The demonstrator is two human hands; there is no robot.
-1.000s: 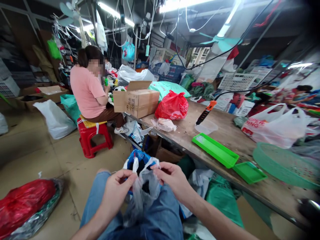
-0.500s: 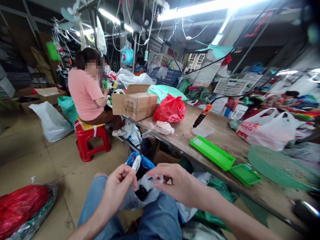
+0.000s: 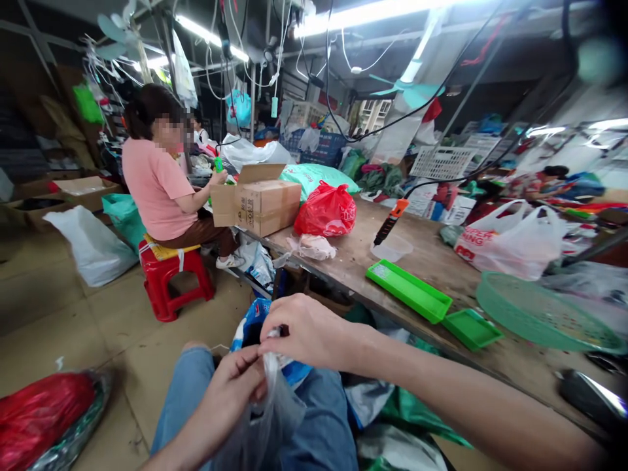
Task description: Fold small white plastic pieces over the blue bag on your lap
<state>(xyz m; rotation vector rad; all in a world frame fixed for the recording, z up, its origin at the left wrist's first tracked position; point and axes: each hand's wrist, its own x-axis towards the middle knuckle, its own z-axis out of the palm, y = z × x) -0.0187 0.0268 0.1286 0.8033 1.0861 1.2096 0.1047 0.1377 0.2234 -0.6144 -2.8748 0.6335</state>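
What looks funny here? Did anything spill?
I see no spill. The oddest thing is the black-and-orange tool: it tilts tip-down by a clear dish instead of lying flat on the table. The see-through bag looks bunched where the left hand and right hand pinch it.

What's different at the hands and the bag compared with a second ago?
The right hand has moved left, across to the left hand. Spread apart earlier, each at a bag handle, they now meet at the gathered top of the clear plastic bag. The left hand keeps its hold. The red bag, long green tray and orange-and-black tool stay put.
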